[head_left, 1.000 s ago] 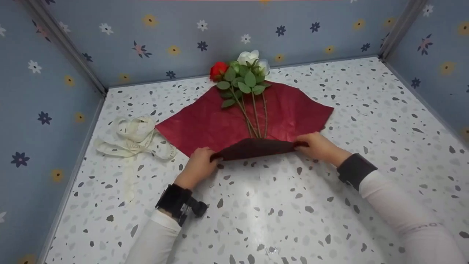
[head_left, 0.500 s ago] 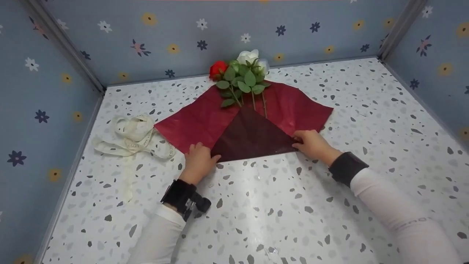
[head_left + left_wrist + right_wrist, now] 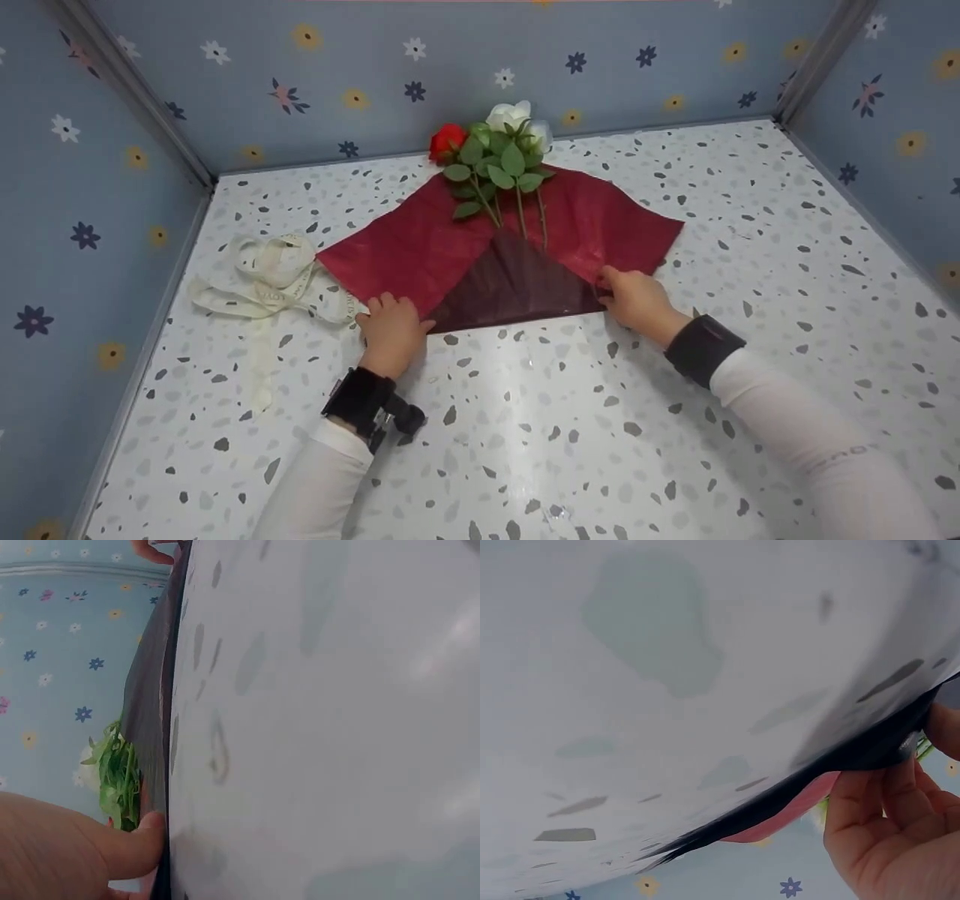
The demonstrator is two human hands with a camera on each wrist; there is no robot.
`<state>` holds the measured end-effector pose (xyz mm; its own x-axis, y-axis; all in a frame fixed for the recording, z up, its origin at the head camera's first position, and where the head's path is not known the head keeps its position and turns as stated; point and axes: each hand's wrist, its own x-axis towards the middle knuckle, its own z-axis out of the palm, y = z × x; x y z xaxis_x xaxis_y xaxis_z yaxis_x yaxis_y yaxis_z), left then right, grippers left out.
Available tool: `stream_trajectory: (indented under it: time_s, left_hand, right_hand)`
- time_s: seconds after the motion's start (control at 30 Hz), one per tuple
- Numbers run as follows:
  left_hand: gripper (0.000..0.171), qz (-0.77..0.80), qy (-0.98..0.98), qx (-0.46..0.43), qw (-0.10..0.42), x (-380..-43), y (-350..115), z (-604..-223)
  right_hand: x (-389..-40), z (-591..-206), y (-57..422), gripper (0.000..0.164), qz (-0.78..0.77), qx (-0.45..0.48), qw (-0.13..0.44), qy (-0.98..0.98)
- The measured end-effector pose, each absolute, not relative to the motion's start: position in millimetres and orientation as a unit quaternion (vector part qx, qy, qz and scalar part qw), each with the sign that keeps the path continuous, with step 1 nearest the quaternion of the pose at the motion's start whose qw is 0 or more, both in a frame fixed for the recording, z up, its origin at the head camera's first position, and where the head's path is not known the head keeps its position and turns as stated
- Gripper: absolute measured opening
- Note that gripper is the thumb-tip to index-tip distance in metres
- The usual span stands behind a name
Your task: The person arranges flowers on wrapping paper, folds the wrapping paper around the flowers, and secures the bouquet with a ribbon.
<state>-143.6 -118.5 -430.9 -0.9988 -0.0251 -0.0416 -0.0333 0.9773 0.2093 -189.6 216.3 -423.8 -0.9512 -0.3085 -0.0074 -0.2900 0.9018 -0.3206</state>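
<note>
A dark red sheet of wrapping paper (image 3: 397,255) lies on the speckled table, its front part folded up into a dark maroon flap (image 3: 517,285). Artificial roses (image 3: 509,118), red and white with green leaves, lie on the paper. Their lower stems go under the flap. My left hand (image 3: 391,334) rests on the paper's front left edge, fingers spread and thumb along the fold. At the right end of the fold, my right hand (image 3: 637,300) pinches the paper's edge between thumb and fingers. The pinch also shows in the right wrist view, with dark paper (image 3: 877,742) between the fingers.
A loosely coiled cream ribbon (image 3: 274,281) with printed letters lies left of the paper, one tail hanging towards the front. Blue flower-patterned panels (image 3: 465,60) stand behind and at both sides of the table (image 3: 525,435).
The front edge of the paper, earlier lifted in both hands, has been folded back over the stems and lies flatter. My left hand has shifted left along the fold; the right has barely moved.
</note>
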Motion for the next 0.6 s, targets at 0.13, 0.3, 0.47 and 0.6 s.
stream_trajectory:
  time_s: [0.13, 0.3, 0.47, 0.6]
  left_hand:
    - [0.05, 0.083, 0.995, 0.06, 0.0, -138.4, -99.6, -428.4]
    - [0.061, 0.112, 0.969, 0.202, 0.092, -128.4, -68.2, -424.4]
    - [0.072, 0.141, 0.948, 0.213, 0.188, -122.1, -54.0, -423.2]
    - [0.071, 0.144, 0.95, 0.173, 0.214, -116.9, -58.6, -425.9]
  right_hand:
    - [-188.7, -422.5, 216.8, 0.018, -0.155, -0.146, 0.034, 0.977]
    - [-189.9, -421.2, 215.7, 0.018, -0.156, -0.138, 0.047, 0.977]
    - [-191.0, -422.2, 213.6, 0.019, -0.153, -0.135, 0.056, 0.977]
    - [-191.5, -422.3, 213.6, 0.017, -0.14, -0.137, 0.054, 0.979]
